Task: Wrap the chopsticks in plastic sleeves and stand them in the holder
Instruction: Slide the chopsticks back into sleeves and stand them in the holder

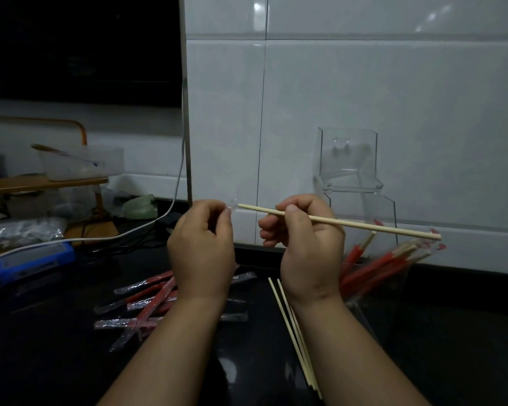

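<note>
The bare chopstick (pixel 349 223) lies nearly level in the air above the worktop (pixel 56 361), its thin end pointing left and its thick end out to the right; the right hand (pixel 302 238) grips it near the thin end, fingers curled beneath and thumb laid on top, probably because a grip close to the tip makes the aim steadier. The tip sits just beside the left hand (pixel 203 247), whose thumb and forefinger pinch something clear at their tips, apparently the mouth of a plastic sleeve (pixel 232 204); the rest of the sleeve is hidden behind the hand or too transparent to make out. Judging by this, the step in hand is feeding the tip into the sleeve's opening, and the stick is not yet inside.

Below the left wrist lies a loose heap of empty sleeves (pixel 147 300), clear with red print, within easy reach of the hand that picks them; under the right wrist a few bare chopsticks (pixel 291 326) lie side by side, likewise on the side of the hand that takes them. Further right, wrapped chopsticks (pixel 373 265) lean tilted in a clear holder (pixel 364 310); a clear acrylic box (pixel 348 159) stands behind against the white tiled wall (pixel 393 83).
</note>
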The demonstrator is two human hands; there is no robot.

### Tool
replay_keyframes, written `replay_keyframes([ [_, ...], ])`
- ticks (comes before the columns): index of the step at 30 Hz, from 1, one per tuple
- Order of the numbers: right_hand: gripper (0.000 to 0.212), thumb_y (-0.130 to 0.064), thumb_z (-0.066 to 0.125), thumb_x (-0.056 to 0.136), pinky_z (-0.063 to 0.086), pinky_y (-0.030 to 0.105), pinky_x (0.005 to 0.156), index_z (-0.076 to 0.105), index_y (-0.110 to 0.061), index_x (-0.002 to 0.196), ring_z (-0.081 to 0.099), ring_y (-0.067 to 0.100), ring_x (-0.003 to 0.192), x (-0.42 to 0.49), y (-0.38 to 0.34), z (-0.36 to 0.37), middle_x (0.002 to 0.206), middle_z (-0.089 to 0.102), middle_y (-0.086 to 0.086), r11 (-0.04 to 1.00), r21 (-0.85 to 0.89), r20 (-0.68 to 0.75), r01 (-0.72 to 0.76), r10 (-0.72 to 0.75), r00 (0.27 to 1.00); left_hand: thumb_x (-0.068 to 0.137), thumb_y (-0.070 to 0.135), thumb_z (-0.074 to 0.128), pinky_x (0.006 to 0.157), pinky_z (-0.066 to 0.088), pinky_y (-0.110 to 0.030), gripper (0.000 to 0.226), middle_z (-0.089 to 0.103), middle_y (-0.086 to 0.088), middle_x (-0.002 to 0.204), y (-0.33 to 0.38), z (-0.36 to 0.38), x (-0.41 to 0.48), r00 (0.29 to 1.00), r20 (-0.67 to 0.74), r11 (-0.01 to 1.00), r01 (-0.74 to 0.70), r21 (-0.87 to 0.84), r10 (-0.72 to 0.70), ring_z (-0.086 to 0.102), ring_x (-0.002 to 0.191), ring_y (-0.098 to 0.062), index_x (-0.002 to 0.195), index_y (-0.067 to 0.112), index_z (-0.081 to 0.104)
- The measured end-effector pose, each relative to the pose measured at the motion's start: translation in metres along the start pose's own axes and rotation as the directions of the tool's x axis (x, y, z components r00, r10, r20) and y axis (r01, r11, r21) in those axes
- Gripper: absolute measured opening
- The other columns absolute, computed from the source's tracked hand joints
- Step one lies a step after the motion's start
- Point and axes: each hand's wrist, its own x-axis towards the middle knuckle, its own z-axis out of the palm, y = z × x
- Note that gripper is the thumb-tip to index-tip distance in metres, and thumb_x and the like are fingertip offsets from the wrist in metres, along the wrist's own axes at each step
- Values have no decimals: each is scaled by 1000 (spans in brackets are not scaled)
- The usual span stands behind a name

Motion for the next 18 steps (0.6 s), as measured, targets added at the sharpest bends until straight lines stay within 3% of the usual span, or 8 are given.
replay_keyframes([
  [4, 15, -16, 46, 87, 48, 22, 52, 57, -12, 78, 61, 14, 57, -1, 1, 2, 61, 66, 2, 999, -12, -6, 36, -36, 999, 92, 18, 68, 69, 52, -31, 3, 68, 6, 82, 2, 0, -1, 999, 12, 999, -37, 7, 37, 63, 77, -12, 91, 19, 71],
  [12, 15, -22, 48, 89, 48, 25, 57, 59, -22, 79, 62, 14, 62, 1, 8, 2, 66, 68, 1, 990, -131, -54, 58, -66, 996, 92, 14, 67, 69, 51, -28, 6, 65, 7, 86, 4, 0, -2, 994, 23, 993, -110, 36, 109, 61, 79, -12, 97, 16, 71],
  [15, 16, -23, 47, 95, 49, 23, 56, 63, -25, 90, 62, 11, 64, 3, 7, 3, 74, 69, 2, 994, -92, -107, 65, -75, 991, 95, 16, 63, 77, 47, -13, 16, 63, 11, 95, 5, -2, -1, 999, -45, 998, -21, -57, 18, 57, 85, 1, 110, 20, 70],
  [18, 23, -19, 47, 101, 49, 24, 59, 63, -30, 90, 60, 11, 68, 6, 14, 2, 82, 69, 1, 988, -151, -112, -10, -7, 994, 98, 21, 59, 79, 54, -25, 11, 66, 11, 92, 6, -4, 2, 986, -103, 960, 102, -261, -133, 63, 87, -6, 103, 28, 65],
])
